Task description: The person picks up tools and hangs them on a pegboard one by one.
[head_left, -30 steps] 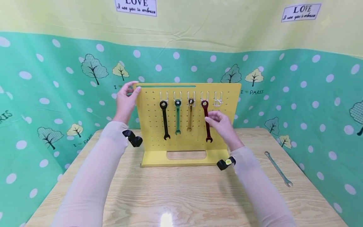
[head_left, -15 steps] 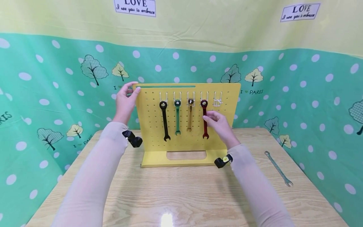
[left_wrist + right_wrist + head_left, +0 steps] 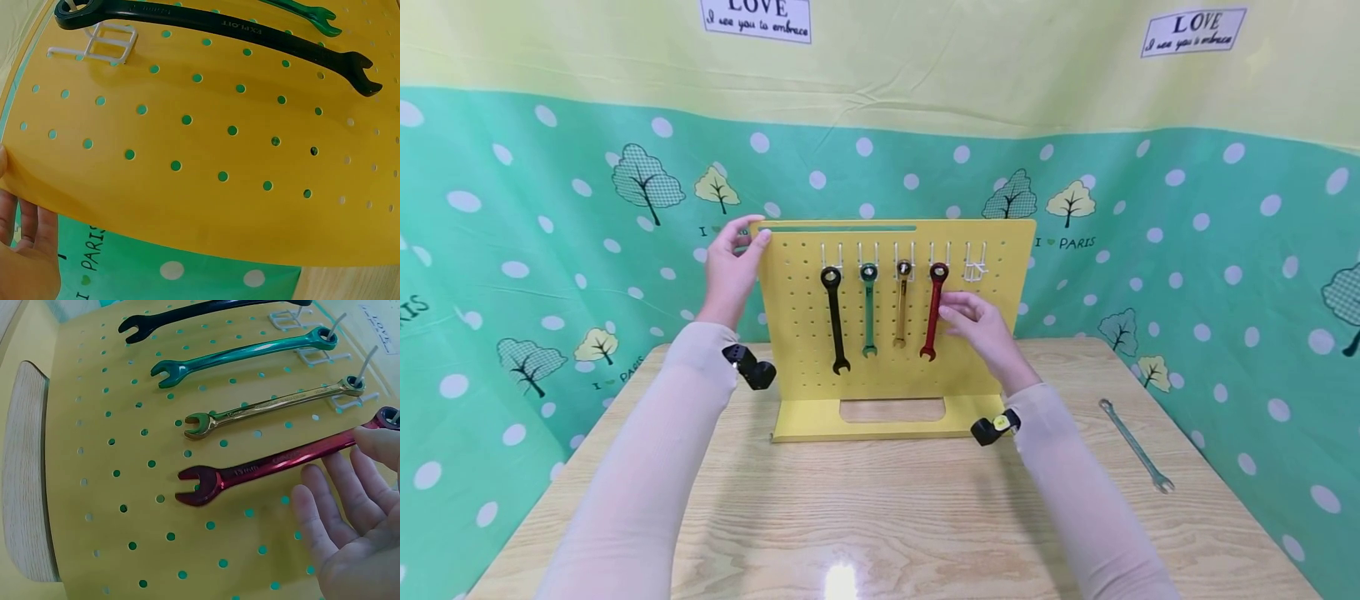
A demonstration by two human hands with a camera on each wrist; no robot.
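My left hand (image 3: pixel 728 275) grips the upper left corner of a yellow pegboard (image 3: pixel 797 350), its thumb in front and fingers behind the edge. A red combination wrench (image 3: pixel 933 317) hangs by its ring end from a white hook, lower end tilted left. Right beside its shaft is my right hand (image 3: pixel 981 329), fingers loosely spread. In the right wrist view the thumb (image 3: pixel 378 447) overlaps the red shaft near the ring, and the other fingers lie below it. Black (image 3: pixel 837 321), green (image 3: pixel 869 312) and gold (image 3: pixel 902 312) wrenches hang to the left.
A white hook (image 3: pixel 975 265) at the right of the row carries no wrench. On the wooden table (image 3: pixel 880 517), a silvery-green wrench (image 3: pixel 1137 446) lies at the right. Patterned cloth (image 3: pixel 865 167) surrounds the table behind and at both sides.
The red wrench's lower end has swung left, from tilting right to tilting left. My right hand has shifted slightly left with its fingers looser; the left hand has stayed on the board.
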